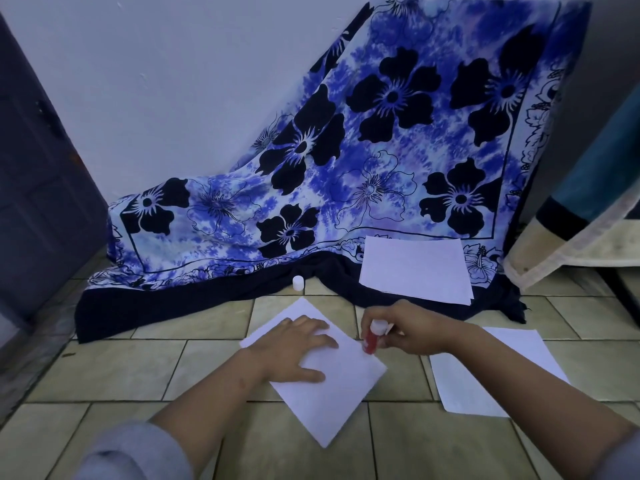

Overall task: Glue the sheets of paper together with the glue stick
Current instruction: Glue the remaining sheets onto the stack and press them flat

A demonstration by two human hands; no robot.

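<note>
A white sheet of paper (332, 389) lies turned like a diamond on the tiled floor in front of me. My left hand (294, 348) rests flat on its upper left part, fingers spread. My right hand (412, 329) grips a red glue stick (372, 337) with a white end, tip down at the sheet's right edge. The white cap (298, 283) stands apart on the floor near the cloth. A second sheet (485, 372) lies under my right forearm. A small stack of sheets (415, 268) rests further back on the cloth's edge.
A blue floral cloth (346, 168) drapes from the wall down onto the tiled floor (121, 365). A dark door (38, 168) stands at the left. Pale fabric or bedding (588, 237) hangs at the right edge.
</note>
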